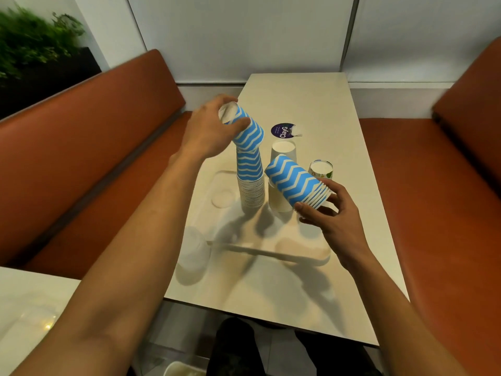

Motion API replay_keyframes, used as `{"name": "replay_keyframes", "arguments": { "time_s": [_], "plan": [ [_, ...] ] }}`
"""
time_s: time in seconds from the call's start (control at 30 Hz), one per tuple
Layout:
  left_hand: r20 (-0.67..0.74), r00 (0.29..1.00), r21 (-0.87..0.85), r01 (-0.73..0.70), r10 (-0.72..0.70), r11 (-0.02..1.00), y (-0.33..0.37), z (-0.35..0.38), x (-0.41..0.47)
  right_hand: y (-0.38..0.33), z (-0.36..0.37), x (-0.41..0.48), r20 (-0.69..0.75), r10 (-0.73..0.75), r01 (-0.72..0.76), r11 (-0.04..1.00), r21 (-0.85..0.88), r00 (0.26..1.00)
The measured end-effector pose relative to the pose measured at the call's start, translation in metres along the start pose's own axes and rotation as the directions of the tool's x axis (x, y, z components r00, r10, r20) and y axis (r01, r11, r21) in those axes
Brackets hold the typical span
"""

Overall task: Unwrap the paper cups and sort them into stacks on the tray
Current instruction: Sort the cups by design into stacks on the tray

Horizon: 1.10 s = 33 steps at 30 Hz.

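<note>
A tall stack of upside-down blue zigzag cups (250,183) stands on the pale tray (217,175). My left hand (210,128) grips a blue zigzag cup (244,126), tilted over the top of that stack and touching it. My right hand (329,213) holds a short nested stack of blue zigzag cups (294,180) on its side, just right of the tall stack. Behind it stands a stack of plain white cups (282,151) upside down. A floral-patterned cup (321,169) sits further right.
A round purple sticker (283,130) lies on the cream table (311,104) beyond the cups. Crumpled clear wrap (193,253) rests at the table's left edge. Orange bench seats flank both sides; a plant stands far left.
</note>
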<state>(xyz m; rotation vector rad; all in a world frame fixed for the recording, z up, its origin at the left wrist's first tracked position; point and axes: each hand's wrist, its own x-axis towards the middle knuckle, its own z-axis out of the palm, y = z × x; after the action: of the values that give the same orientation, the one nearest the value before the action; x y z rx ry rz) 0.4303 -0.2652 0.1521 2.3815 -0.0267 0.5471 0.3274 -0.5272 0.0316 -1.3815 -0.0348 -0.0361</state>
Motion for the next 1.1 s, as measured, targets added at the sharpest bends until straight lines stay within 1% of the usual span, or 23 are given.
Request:
{"name": "replay_keyframes", "arguments": {
  "time_s": [0.1, 0.17, 0.33, 0.43, 0.47, 0.5, 0.53, 0.57, 0.6, 0.63, 0.67, 0.7, 0.77, 0.8, 0.83, 0.87, 0.9, 0.93, 0.97, 1.1],
  "plan": [
    [0.096, 0.995, 0.193, 0.001, -0.020, 0.981, -0.002, 0.016, 0.003, 0.000, -0.001, -0.001, 0.006, 0.001, -0.001, 1.000, -0.007, 1.000],
    [0.164, 0.985, 0.268, -0.002, -0.044, 0.963, -0.005, 0.025, 0.003, 0.000, -0.002, -0.002, 0.002, 0.006, -0.006, 1.000, -0.011, 1.000],
    [0.231, 0.971, 0.341, -0.016, -0.067, 0.940, -0.013, 0.044, 0.002, -0.001, -0.007, -0.002, 0.006, 0.014, -0.014, 1.000, -0.017, 1.000],
    [0.311, 0.946, 0.319, -0.010, -0.095, 0.948, -0.020, 0.050, -0.001, -0.003, -0.007, -0.002, 0.015, 0.020, -0.019, 1.000, -0.014, 1.000],
    [0.282, 0.956, 0.268, 0.002, -0.080, 0.963, -0.022, 0.052, -0.003, -0.003, -0.007, -0.001, 0.018, 0.019, -0.019, 1.000, -0.010, 1.000],
    [0.189, 0.980, 0.172, 0.022, -0.055, 0.985, -0.025, 0.053, -0.006, -0.003, -0.008, -0.001, 0.020, 0.019, -0.019, 1.000, -0.007, 1.000],
    [0.043, 0.998, 0.041, 0.038, -0.040, 0.998, -0.026, 0.053, -0.010, -0.004, -0.008, -0.001, 0.020, 0.022, -0.022, 1.000, -0.002, 1.000],
    [-0.109, 0.993, -0.094, 0.041, -0.052, 0.995, -0.025, 0.053, -0.016, -0.004, -0.008, -0.001, 0.017, 0.024, -0.024, 1.000, 0.006, 1.000],
    [-0.223, 0.971, -0.208, 0.038, -0.085, 0.977, -0.024, 0.052, -0.023, -0.005, -0.008, -0.001, 0.013, 0.026, -0.027, 1.000, 0.011, 1.000],
    [-0.272, 0.955, -0.296, 0.036, -0.121, 0.954, -0.022, 0.050, -0.031, -0.005, -0.008, -0.001, 0.012, 0.028, -0.029, 1.000, 0.013, 1.000],
    [-0.253, 0.957, -0.377, 0.039, -0.143, 0.925, -0.020, 0.049, -0.037, -0.005, -0.008, -0.001, 0.014, 0.028, -0.028, 0.999, 0.014, 1.000],
    [-0.178, 0.973, -0.461, 0.051, -0.148, 0.886, -0.017, 0.047, -0.044, -0.006, -0.008, -0.001, 0.018, 0.027, -0.027, 0.999, 0.017, 0.999],
    [0.073, 0.993, -0.595, 0.119, -0.094, 0.795, -0.012, 0.043, -0.054, -0.008, -0.007, 0.000, 0.042, 0.025, -0.026, 0.999, 0.025, 0.999],
    [0.210, 0.977, -0.621, 0.167, -0.044, 0.766, -0.011, 0.040, -0.059, -0.009, -0.006, 0.000, 0.059, 0.027, -0.028, 0.999, 0.029, 0.998],
    [0.333, 0.943, -0.623, 0.216, 0.005, 0.752, -0.010, 0.037, -0.063, -0.010, -0.004, 0.001, 0.076, 0.031, -0.033, 0.999, 0.033, 0.997],
    [0.431, 0.902, -0.615, 0.261, 0.040, 0.744, -0.009, 0.035, -0.066, -0.011, -0.003, 0.001, 0.090, 0.035, -0.038, 0.999, 0.034, 0.995],
    [0.497, 0.865, -0.608, 0.296, 0.063, 0.737, -0.009, 0.033, -0.069, -0.012, -0.002, 0.002, 0.101, 0.037, -0.040, 0.999, 0.033, 0.994],
    [0.532, 0.843, -0.604, 0.316, 0.075, 0.731, -0.009, 0.031, -0.071, -0.013, 0.000, 0.002, 0.108, 0.036, -0.040, 0.999, 0.031, 0.993],
    [0.541, 0.838, -0.603, 0.322, 0.077, 0.730, -0.009, 0.029, -0.072, -0.014, 0.001, 0.002, 0.113, 0.035, -0.038, 0.999, 0.029, 0.993],
    [0.497, 0.867, -0.600, 0.320, 0.029, 0.734, -0.006, 0.024, -0.070, -0.016, 0.002, 0.000, 0.113, 0.029, -0.032, 0.999, 0.025, 0.993]
  ]
}}
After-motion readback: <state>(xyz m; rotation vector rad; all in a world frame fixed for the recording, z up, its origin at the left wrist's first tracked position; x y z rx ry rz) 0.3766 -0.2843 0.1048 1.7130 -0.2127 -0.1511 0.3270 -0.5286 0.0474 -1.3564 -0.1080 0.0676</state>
